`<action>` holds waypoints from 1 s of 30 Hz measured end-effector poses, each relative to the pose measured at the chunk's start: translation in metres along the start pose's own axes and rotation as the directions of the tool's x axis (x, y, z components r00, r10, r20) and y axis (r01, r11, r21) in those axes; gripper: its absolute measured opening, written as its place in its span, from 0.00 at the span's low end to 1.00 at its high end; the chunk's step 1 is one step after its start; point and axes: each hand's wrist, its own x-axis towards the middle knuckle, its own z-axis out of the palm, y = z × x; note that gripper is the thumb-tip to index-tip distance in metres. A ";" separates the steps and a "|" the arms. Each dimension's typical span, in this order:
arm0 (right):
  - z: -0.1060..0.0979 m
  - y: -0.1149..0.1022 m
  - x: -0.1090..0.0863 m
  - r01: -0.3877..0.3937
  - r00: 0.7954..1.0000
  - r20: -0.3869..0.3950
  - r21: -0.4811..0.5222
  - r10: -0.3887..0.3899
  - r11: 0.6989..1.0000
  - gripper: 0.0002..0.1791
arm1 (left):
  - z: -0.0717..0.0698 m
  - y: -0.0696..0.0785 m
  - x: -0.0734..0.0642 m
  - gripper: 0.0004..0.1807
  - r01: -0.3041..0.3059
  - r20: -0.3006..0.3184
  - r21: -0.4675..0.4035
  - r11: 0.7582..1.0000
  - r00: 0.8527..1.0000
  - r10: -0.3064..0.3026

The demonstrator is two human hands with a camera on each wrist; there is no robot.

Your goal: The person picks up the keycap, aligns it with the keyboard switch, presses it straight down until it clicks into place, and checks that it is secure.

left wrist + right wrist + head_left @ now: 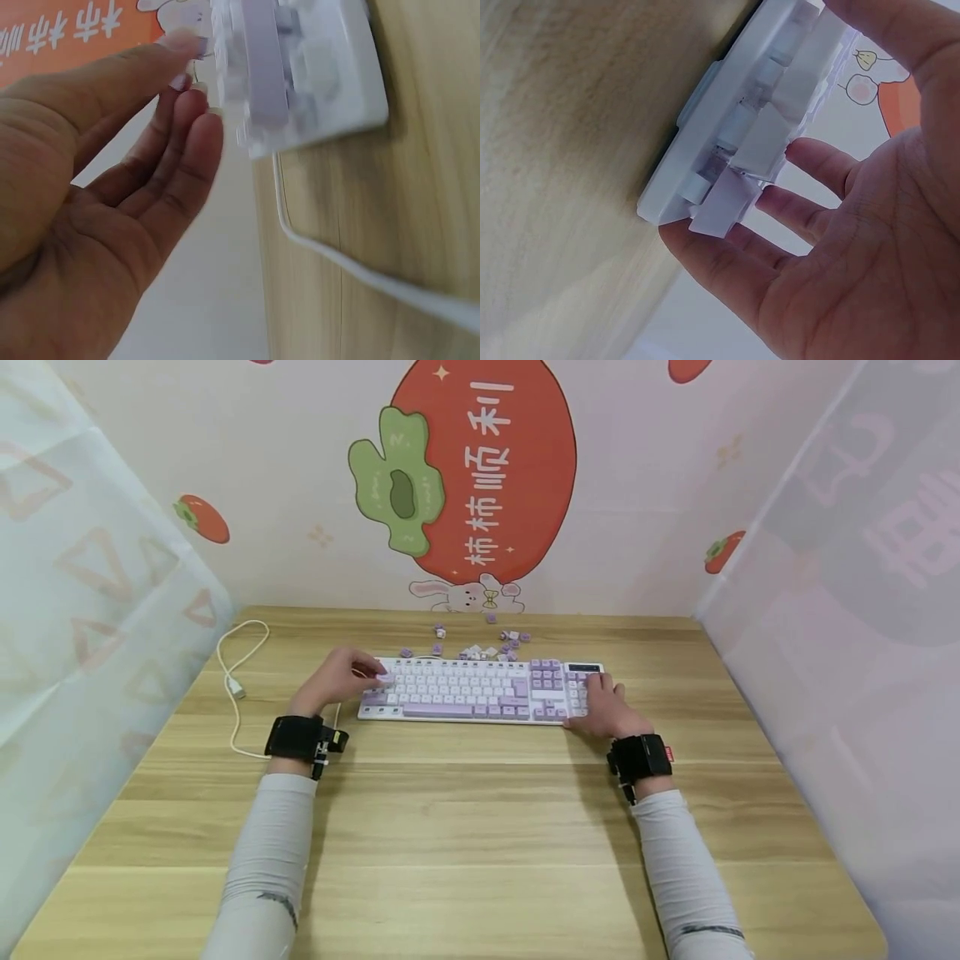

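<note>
A white keyboard (480, 722) with white and lilac keys lies at the far middle of the table. At its left end my left hand (337, 680) pinches a small lilac keycap (202, 47) between thumb and fingertips. Bare key switches show along the near left corner and the back row. My right hand (606, 706) grips the right end, its thumb at the front edge and its fingers over the number pad (576, 693). In the right wrist view, fingertips touch the tilted-looking white and lilac keycaps (726, 202), with one finger against the keyboard's end.
Loose lilac and white keycaps (491, 652) lie scattered behind the keyboard, several close to its back edge. A white cable (226, 670) with a USB plug (236, 687) loops over the table's left side. A printed wall (630, 527) stands behind the table.
</note>
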 end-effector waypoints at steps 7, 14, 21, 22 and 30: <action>0.001 0.000 -0.002 0.003 1.000 0.004 -0.002 -0.003 1.000 0.55 | -0.007 -0.011 -0.009 0.10 0.016 0.047 0.017 1.000 0.999 -0.017; -0.001 0.000 -0.001 0.004 1.000 0.012 0.000 -0.004 1.000 0.55 | -0.009 -0.013 -0.009 0.09 0.035 0.050 0.028 0.999 0.998 -0.036; -0.002 -0.001 -0.003 0.018 1.000 0.004 0.011 -0.018 1.000 0.54 | -0.008 -0.011 -0.007 0.08 0.039 0.023 0.045 0.998 0.999 -0.041; -0.002 -0.001 -0.003 0.017 1.000 0.004 0.012 -0.017 1.000 0.54 | -0.008 -0.011 -0.007 0.08 0.043 0.021 0.049 0.998 0.999 -0.044; -0.003 -0.002 -0.004 0.013 1.000 0.004 0.010 -0.013 1.000 0.54 | -0.006 -0.001 -0.007 0.07 0.083 0.042 0.152 0.985 0.995 -0.090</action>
